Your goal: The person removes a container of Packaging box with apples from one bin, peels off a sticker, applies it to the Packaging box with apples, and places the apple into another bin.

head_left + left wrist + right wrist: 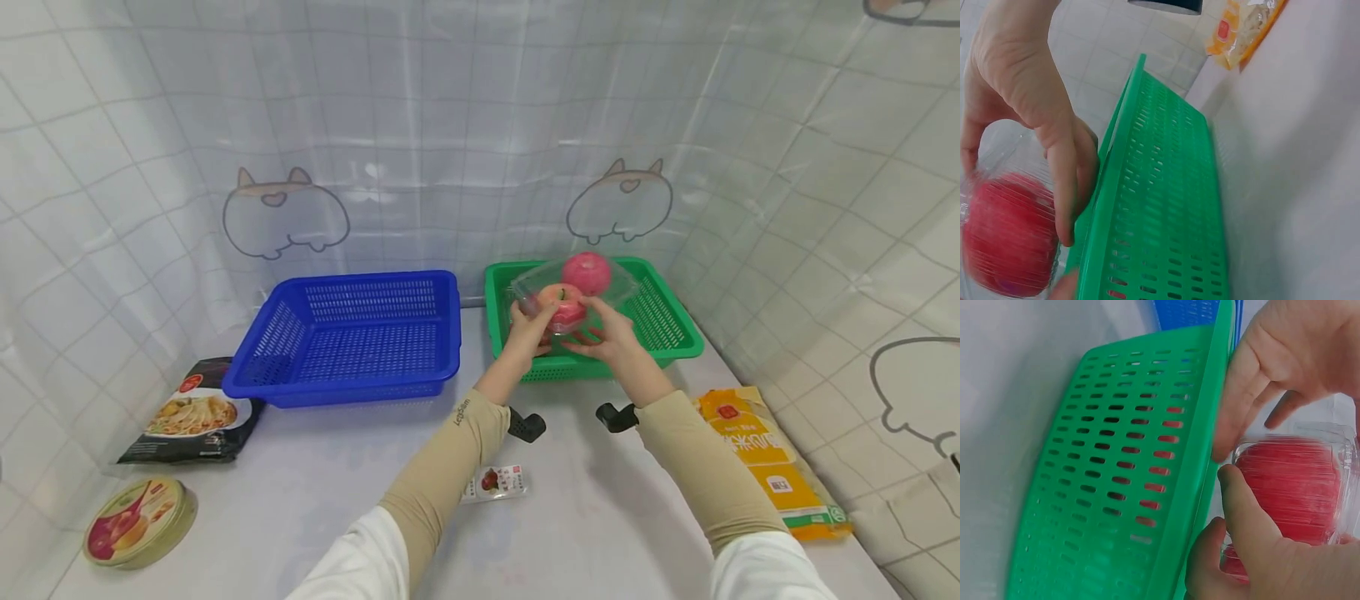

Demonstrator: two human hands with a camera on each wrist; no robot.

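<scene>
A clear plastic box (619,287) with two red apples (588,273) inside is tilted over the green basket (686,343). My left hand (519,340) grips its near left corner, thumb on top and fingers lower down. On the near right side my right hand (621,337) holds the same box, its thumb close to the nearer apple. In the left wrist view the right hand (1029,81) comes down beside the basket rim. Both hands show in the right wrist view, the left hand (1297,356) above and the right hand (1260,550) below, around the box.
A blue basket (341,393) stands left of the green one. A black noodle packet (198,417) and a round tin (138,525) lie at left. At right is a yellow food bag (776,467). A small flat packet (498,482) lies under the left forearm.
</scene>
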